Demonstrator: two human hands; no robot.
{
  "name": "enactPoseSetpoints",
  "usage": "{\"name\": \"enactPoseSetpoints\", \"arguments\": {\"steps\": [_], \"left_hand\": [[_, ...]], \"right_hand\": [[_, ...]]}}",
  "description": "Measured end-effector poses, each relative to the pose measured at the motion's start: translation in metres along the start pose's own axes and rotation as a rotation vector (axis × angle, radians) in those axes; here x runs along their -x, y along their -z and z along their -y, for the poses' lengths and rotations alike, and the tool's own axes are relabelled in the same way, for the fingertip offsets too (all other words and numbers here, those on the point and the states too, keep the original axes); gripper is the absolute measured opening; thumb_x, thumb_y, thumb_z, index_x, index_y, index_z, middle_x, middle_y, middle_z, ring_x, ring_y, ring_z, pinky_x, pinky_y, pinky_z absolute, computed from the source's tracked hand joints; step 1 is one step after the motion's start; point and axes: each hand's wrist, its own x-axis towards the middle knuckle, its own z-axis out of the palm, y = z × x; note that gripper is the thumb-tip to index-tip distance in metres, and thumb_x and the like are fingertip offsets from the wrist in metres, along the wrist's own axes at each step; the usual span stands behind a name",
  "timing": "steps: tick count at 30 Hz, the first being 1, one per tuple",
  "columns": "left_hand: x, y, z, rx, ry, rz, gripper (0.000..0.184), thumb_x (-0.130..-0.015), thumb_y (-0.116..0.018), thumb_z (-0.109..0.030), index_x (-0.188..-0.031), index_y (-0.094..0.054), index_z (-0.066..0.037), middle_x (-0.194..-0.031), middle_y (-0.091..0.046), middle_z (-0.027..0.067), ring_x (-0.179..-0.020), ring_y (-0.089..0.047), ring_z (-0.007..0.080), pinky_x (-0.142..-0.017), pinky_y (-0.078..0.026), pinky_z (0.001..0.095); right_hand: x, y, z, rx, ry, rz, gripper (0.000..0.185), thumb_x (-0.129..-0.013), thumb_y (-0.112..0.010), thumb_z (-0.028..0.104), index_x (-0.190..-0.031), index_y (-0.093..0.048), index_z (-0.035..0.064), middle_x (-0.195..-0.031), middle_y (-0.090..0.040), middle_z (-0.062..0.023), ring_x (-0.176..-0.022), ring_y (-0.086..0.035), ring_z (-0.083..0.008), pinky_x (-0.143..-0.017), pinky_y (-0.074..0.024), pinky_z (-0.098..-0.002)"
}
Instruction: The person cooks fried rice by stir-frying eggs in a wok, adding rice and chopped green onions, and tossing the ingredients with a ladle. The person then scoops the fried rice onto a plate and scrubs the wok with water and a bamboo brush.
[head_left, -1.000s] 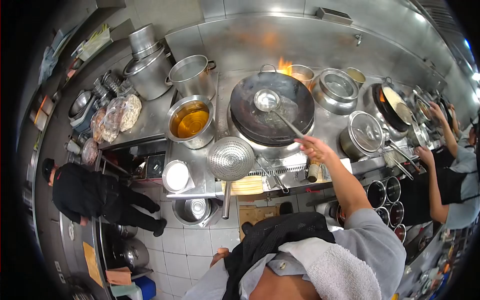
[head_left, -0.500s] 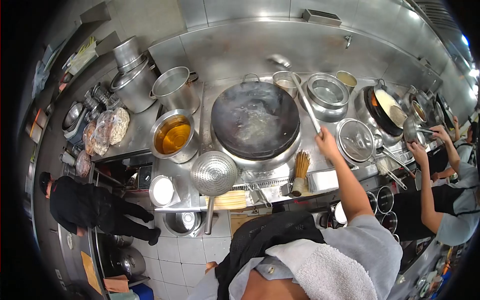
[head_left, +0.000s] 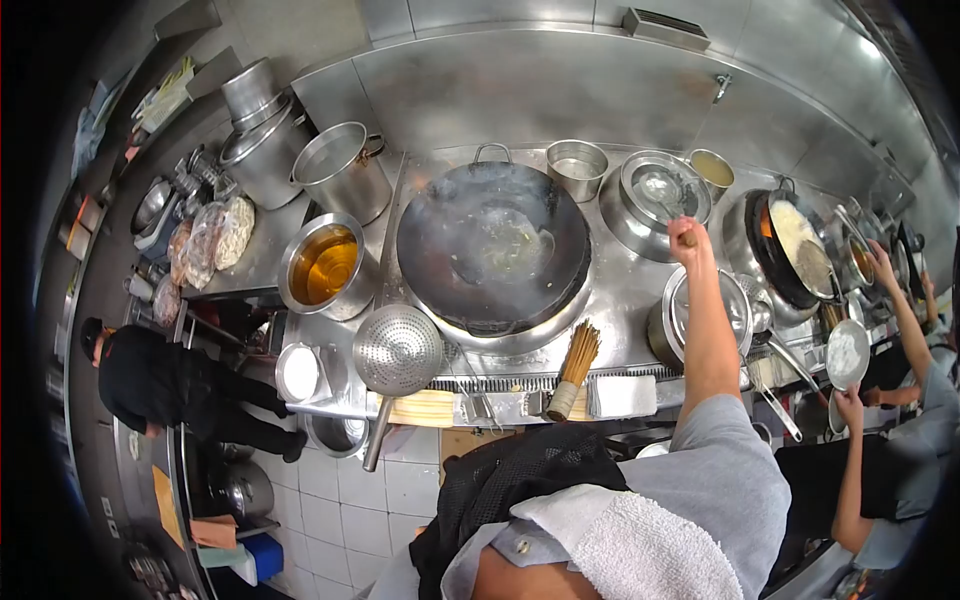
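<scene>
My right hand [head_left: 688, 242] is closed round the handle end of a ladle [head_left: 672, 208], over the steel pot of water [head_left: 640, 222] right of the wok. The ladle's bowl end is down in that pot and hard to make out. Beside it, a large black wok [head_left: 430, 250] steams on the burner, a little cloudy liquid with small bits at its bottom. Of my left hand [head_left: 417, 530] only a sliver shows at my side, its fingers hidden behind the dark cloth.
A perforated strainer [head_left: 398, 350], a bamboo brush [head_left: 576, 365] and a folded white cloth [head_left: 622, 396] lie along the front edge. A pot of amber oil [head_left: 330, 270] stands left. One co-worker [head_left: 170, 390] is at left; another's hands [head_left: 850, 405] work at right.
My right hand has carried the ladle from behind the wok to the water pot, lowering its bowl there. The view has shifted slightly. At right, the co-worker's hands have moved with their vessels.
</scene>
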Motion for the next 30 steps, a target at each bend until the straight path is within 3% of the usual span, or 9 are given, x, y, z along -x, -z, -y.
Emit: {"name": "enactPoseSetpoints", "arguments": {"steps": [1,9,15,17,18,21,26,27,30], "left_hand": [[-0.002,0.000,0.000,-0.007,-0.003,0.003,0.028,-0.093,-0.065,-0.031,-0.081,-0.064,-0.006,-0.084,-0.066,0.0072,-0.085,-0.063,0.0214,-0.073,-0.051,0.0399],[-0.038,0.042,0.027,-0.083,-0.122,0.094,0.030,-0.095,-0.064,-0.033,-0.084,-0.065,-0.006,-0.085,-0.067,0.0069,-0.086,-0.063,0.0209,-0.074,-0.051,0.0400],[-0.106,0.109,0.064,-0.153,-0.485,0.193,0.031,-0.096,-0.064,-0.035,-0.086,-0.066,-0.005,-0.086,-0.068,0.0066,-0.086,-0.064,0.0205,-0.076,-0.052,0.0400],[-0.117,0.118,0.069,0.030,-0.388,-0.057,0.034,-0.086,-0.077,-0.026,-0.104,-0.068,0.002,-0.092,-0.072,0.0101,-0.078,-0.068,0.0208,-0.068,-0.056,0.0382],[-0.122,0.144,0.066,0.254,-0.030,0.005,0.044,-0.073,-0.088,-0.022,-0.103,-0.067,0.002,-0.093,-0.071,0.0108,-0.080,-0.068,0.0210,-0.071,-0.055,0.0374],[-0.117,0.163,0.053,0.107,0.075,-0.185,0.052,-0.063,-0.093,-0.021,-0.103,-0.067,0.001,-0.095,-0.070,0.0117,-0.083,-0.068,0.0209,-0.072,-0.055,0.0377],[-0.124,0.205,0.057,-0.086,0.104,-0.084,0.052,-0.064,-0.091,-0.024,-0.104,-0.067,0.001,-0.098,-0.070,0.0091,-0.085,-0.067,0.0202,-0.076,-0.054,0.0373],[-0.099,0.201,0.044,-0.247,0.212,-0.284,0.045,-0.066,-0.090,-0.024,-0.100,-0.069,-0.003,-0.093,-0.069,0.0088,-0.084,-0.066,0.0198,-0.073,-0.054,0.0368],[-0.139,0.233,0.048,-0.430,0.136,0.054,0.031,-0.069,-0.088,-0.019,-0.091,-0.069,-0.007,-0.084,-0.067,0.0065,-0.075,-0.066,0.0180,-0.063,-0.053,0.0368]], "right_hand": [[0.007,-0.012,0.000,-0.471,-0.130,0.125,0.013,-0.095,-0.051,0.005,-0.090,-0.044,-0.0046,-0.061,-0.048,-0.0033,-0.046,-0.048,-0.0147,-0.045,-0.0467,-0.0281],[0.106,-0.085,-0.043,-0.376,-0.172,0.276,0.029,-0.099,-0.048,0.007,-0.117,-0.035,-0.0124,-0.065,-0.047,-0.0022,-0.051,-0.051,-0.0135,-0.049,-0.0469,-0.0256],[0.219,-0.130,-0.116,-0.452,-0.253,0.343,0.041,-0.103,-0.046,0.013,-0.132,-0.034,-0.0140,-0.075,-0.049,-0.0046,-0.052,-0.049,-0.0141,-0.048,-0.0480,-0.0257],[0.247,-0.129,-0.140,-0.456,-0.317,0.364,0.043,-0.104,-0.045,0.015,-0.134,-0.033,-0.0132,-0.079,-0.049,-0.0058,-0.054,-0.049,-0.0140,-0.048,-0.0477,-0.0264],[0.261,-0.129,-0.155,-0.436,-0.340,0.388,0.042,-0.103,-0.045,0.014,-0.132,-0.035,-0.0151,-0.078,-0.049,-0.0058,-0.054,-0.050,-0.0134,-0.048,-0.0474,-0.0262],[0.296,-0.131,-0.201,-0.400,-0.340,0.383,0.041,-0.103,-0.043,0.014,-0.131,-0.039,-0.0157,-0.077,-0.049,-0.0045,-0.055,-0.050,-0.0112,-0.047,-0.0459,-0.0252],[0.322,-0.120,-0.268,-0.133,-0.328,0.290,0.034,-0.102,-0.046,0.014,-0.129,-0.049,-0.0069,-0.077,-0.047,0.0018,-0.053,-0.045,-0.0026,-0.043,-0.0388,-0.0188],[0.323,-0.114,-0.279,-0.085,-0.308,0.265,0.033,-0.102,-0.047,0.015,-0.129,-0.050,-0.0050,-0.077,-0.047,0.0027,-0.052,-0.044,-0.0016,-0.042,-0.0377,-0.0183],[0.338,-0.100,-0.306,0.261,-0.132,0.103,0.028,-0.101,-0.051,0.018,-0.126,-0.055,0.0053,-0.073,-0.047,0.0038,-0.050,-0.041,-0.0013,-0.039,-0.0348,-0.0183]]}}
